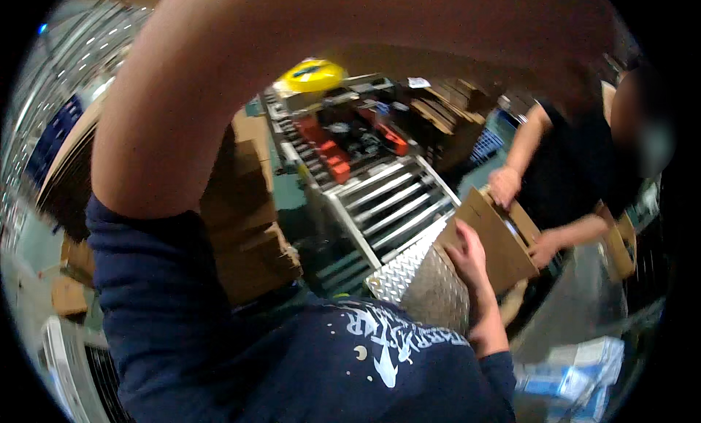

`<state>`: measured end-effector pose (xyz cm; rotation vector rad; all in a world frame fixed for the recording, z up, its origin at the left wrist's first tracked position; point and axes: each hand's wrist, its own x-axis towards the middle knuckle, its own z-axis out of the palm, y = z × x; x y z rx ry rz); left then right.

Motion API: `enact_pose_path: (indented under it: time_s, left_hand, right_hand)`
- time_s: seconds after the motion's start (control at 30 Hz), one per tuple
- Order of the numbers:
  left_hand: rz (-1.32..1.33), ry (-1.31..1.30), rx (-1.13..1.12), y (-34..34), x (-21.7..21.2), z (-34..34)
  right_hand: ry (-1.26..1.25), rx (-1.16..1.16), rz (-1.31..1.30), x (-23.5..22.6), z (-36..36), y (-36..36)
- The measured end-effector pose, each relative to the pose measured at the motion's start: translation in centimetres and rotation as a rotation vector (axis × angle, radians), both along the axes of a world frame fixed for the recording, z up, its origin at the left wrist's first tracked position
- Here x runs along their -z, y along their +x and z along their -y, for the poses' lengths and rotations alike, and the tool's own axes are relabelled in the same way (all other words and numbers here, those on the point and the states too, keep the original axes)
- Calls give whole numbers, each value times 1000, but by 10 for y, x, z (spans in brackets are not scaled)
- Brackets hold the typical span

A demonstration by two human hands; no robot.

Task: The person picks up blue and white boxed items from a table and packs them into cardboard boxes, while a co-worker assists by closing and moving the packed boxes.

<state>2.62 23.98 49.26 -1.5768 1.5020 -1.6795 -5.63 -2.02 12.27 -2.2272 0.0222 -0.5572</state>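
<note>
My right hand (467, 255) held the flat brown cardboard box (496, 240) by its near edge. It seemed light, stiff, best gripped at edges. I couldn't tell my left grip's state.

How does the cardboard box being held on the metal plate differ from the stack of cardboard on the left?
The box is one piece, tilted and gripped by hands; the stack is many flat layers, with no hand on it. The box rests at the edge of the plate; the stack stands beyond the roller conveyor, lower down. The right hand touches the box; a co-worker's hands hold its far side. Both are plain brown cardboard.
</note>
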Motion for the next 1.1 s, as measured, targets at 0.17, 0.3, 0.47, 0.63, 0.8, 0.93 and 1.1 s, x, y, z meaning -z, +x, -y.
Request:
enact_pose_path:
  time_s: [0.17,0.3,0.47,0.63,0.8,0.93,1.1]
  left_hand:
    - [-393,-30,409,50,-4,56]
    - [-1117,-568,590,171,81,113]
    - [-1989,-699,516,200,302,171]
    - [-1990,-339,500,118,347,197]
    - [-1996,-271,469,121,353,156]
    - [-2207,-178,509,142,317,121]
    - [-2399,553,658,151,279,166]
  right_hand:
    - [11,-183,78,-91,-39,-30]
    - [149,93,-295,-99,0,-107]
    - [-308,161,-747,-119,-17,-113]
    - [-41,255,-725,-94,3,-127]
    - [113,408,-1005,-105,42,-124]
    - [-561,215,-822,-115,90,-107]
    - [-16,651,-499,-108,164,-88]
